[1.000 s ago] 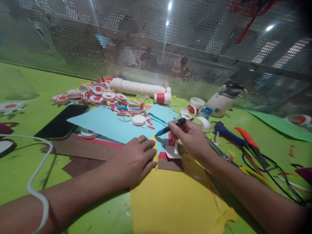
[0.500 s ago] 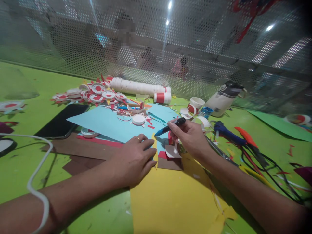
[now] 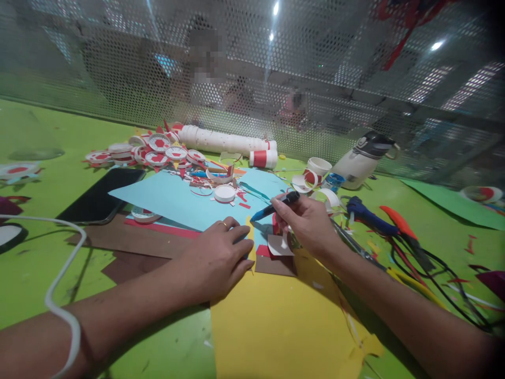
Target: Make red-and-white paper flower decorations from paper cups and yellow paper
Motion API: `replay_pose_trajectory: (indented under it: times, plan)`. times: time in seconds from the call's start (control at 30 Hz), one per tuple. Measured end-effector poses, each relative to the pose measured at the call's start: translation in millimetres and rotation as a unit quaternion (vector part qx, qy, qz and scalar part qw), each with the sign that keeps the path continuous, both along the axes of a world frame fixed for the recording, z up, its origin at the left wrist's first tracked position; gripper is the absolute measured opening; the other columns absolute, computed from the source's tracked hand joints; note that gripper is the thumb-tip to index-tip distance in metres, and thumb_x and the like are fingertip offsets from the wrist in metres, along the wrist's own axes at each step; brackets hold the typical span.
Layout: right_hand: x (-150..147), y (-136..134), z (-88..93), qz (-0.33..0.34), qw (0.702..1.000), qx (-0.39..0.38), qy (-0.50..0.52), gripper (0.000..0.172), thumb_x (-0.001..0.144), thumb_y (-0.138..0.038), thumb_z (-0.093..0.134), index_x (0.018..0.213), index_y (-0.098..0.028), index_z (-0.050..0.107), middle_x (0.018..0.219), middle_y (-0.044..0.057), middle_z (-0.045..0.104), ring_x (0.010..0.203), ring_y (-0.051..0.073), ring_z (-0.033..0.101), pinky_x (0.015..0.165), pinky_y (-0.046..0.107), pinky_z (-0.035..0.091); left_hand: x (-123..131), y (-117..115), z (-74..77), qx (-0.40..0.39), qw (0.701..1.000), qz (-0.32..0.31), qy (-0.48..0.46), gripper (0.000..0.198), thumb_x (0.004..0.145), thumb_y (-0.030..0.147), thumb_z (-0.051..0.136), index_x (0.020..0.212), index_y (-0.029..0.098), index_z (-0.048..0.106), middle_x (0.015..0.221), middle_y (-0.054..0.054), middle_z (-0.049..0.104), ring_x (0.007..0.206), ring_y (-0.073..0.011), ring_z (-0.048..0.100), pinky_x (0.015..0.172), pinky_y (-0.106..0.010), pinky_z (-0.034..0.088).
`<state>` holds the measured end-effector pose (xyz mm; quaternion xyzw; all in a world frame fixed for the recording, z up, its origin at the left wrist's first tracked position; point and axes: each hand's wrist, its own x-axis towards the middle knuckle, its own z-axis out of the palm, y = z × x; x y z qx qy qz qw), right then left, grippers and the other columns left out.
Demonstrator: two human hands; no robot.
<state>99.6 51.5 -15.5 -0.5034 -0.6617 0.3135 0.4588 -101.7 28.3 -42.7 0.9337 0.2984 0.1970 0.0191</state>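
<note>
A blue marker with a black end [image 3: 272, 206] sits in the pinched fingers of my right hand [image 3: 305, 221]. Its tip meets the upper end of a narrow yellow paper strip [image 3: 251, 237]. My left hand [image 3: 224, 258] lies palm down with fingers stretched out, fingertips pressing on that strip. Beneath the hands are layered a light blue sheet [image 3: 169, 197], brown paper [image 3: 130, 239] and a large yellow sheet [image 3: 284, 321]. A curled white paper piece [image 3: 279, 245] rests just under my right hand.
A black phone [image 3: 102, 197] lies left, near a white cable [image 3: 59, 284]. Red-and-white paper discs [image 3: 158, 150], a tube of stacked cups [image 3: 224, 139] and a bottle [image 3: 361, 160] stand farther back. A blue glue gun [image 3: 371, 216] and orange-handled tool [image 3: 406, 231] lie right.
</note>
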Motion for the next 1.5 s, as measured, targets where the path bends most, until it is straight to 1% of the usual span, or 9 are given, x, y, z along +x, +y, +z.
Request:
replay_pose_trajectory:
  times: [0.23, 0.63, 0.8, 0.9, 1.03, 1.2, 1.27, 1.37, 1.5]
  plan:
    - [0.0, -0.3, 0.4, 0.0, 1.0, 0.0, -0.014, 0.031, 0.082, -0.044, 0.06, 0.079, -0.013, 0.061, 0.057, -0.002, 0.052, 0.05, 0.009, 0.045, 0.049, 0.023, 0.037, 0.3, -0.2, 1.4, 0.008, 1.0, 0.002, 0.013, 0.024, 0.09, 0.027, 0.043, 0.092, 0.016, 0.064, 0.098, -0.012, 0.062, 0.095, -0.0267, 0.051, 0.081, -0.042, 0.043]
    - [0.4, 2.9, 1.3, -0.006, 0.999, -0.007, -0.045, 0.033, 0.084, -0.046, 0.057, 0.081, -0.013, 0.06, 0.054, -0.002, 0.053, 0.048, 0.01, 0.044, 0.049, 0.024, 0.037, 0.4, -0.7, 0.3, 0.014, 1.0, 0.006, 0.014, 0.022, 0.09, 0.028, 0.045, 0.092, 0.016, 0.064, 0.101, -0.012, 0.063, 0.097, -0.0264, 0.052, 0.08, -0.042, 0.042]
    - [1.3, 7.2, 4.1, 0.0, 0.998, -0.016, -0.063, 0.033, 0.084, -0.045, 0.055, 0.072, -0.014, 0.057, 0.051, -0.002, 0.053, 0.047, 0.01, 0.045, 0.048, 0.024, 0.038, 0.4, -0.6, 0.5, 0.015, 1.0, 0.004, 0.02, 0.022, 0.09, 0.027, 0.044, 0.093, 0.017, 0.064, 0.102, -0.012, 0.063, 0.097, -0.0264, 0.051, 0.08, -0.042, 0.043]
    - [2.7, 11.2, 4.4, -0.01, 0.997, -0.018, -0.072, 0.035, 0.084, -0.046, 0.056, 0.066, -0.016, 0.054, 0.051, -0.001, 0.054, 0.046, 0.01, 0.045, 0.046, 0.024, 0.037, 0.4, -0.7, 0.1, 0.013, 1.0, 0.007, 0.026, 0.023, 0.089, 0.028, 0.045, 0.094, 0.016, 0.064, 0.103, -0.013, 0.062, 0.098, -0.0278, 0.05, 0.08, -0.043, 0.043]
    - [2.5, 14.9, 2.9, -0.022, 0.996, -0.005, -0.083, 0.037, 0.083, -0.047, 0.056, 0.063, -0.016, 0.053, 0.051, -0.001, 0.054, 0.046, 0.01, 0.045, 0.046, 0.024, 0.036, 0.6, -0.8, -0.3, 0.011, 1.0, 0.009, 0.027, 0.024, 0.09, 0.029, 0.044, 0.094, 0.015, 0.064, 0.103, -0.013, 0.062, 0.098, -0.0285, 0.05, 0.079, -0.044, 0.043]
    - [0.5, 12.2, -1.8, -0.029, 0.993, 0.04, -0.109, 0.038, 0.084, -0.047, 0.056, 0.062, -0.016, 0.053, 0.051, -0.001, 0.054, 0.047, 0.01, 0.046, 0.047, 0.024, 0.035, 0.7, -0.8, 0.3, 0.015, 1.0, 0.006, 0.018, 0.021, 0.088, 0.027, 0.047, 0.092, 0.016, 0.064, 0.1, -0.013, 0.062, 0.095, -0.027, 0.051, 0.079, -0.043, 0.043]
    - [0.0, 10.5, -4.0, -0.031, 0.993, 0.048, -0.107, 0.038, 0.084, -0.047, 0.056, 0.062, -0.017, 0.053, 0.05, -0.001, 0.054, 0.046, 0.01, 0.046, 0.047, 0.024, 0.035, 0.6, -0.7, 0.2, 0.016, 1.0, 0.004, 0.009, 0.019, 0.088, 0.027, 0.048, 0.092, 0.016, 0.064, 0.099, -0.012, 0.063, 0.095, -0.0265, 0.052, 0.08, -0.042, 0.043]
    - [0.0, 9.4, -4.9, -0.027, 0.996, 0.035, -0.082, 0.037, 0.083, -0.048, 0.057, 0.064, -0.017, 0.053, 0.051, -0.002, 0.054, 0.045, 0.01, 0.045, 0.046, 0.023, 0.035, 0.2, -0.6, -0.6, 0.015, 1.0, 0.001, 0.0, 0.019, 0.088, 0.027, 0.048, 0.092, 0.017, 0.063, 0.099, -0.012, 0.063, 0.095, -0.0262, 0.052, 0.08, -0.042, 0.043]
    - [2.0, 7.8, 4.0, -0.033, 0.999, 0.013, -0.028, 0.036, 0.081, -0.048, 0.059, 0.067, -0.016, 0.055, 0.052, -0.001, 0.055, 0.044, 0.01, 0.047, 0.045, 0.023, 0.037, 0.3, -0.7, -1.8, 0.013, 1.0, 0.004, -0.001, 0.019, 0.088, 0.027, 0.047, 0.093, 0.017, 0.063, 0.1, -0.012, 0.063, 0.096, -0.0261, 0.052, 0.08, -0.042, 0.042]
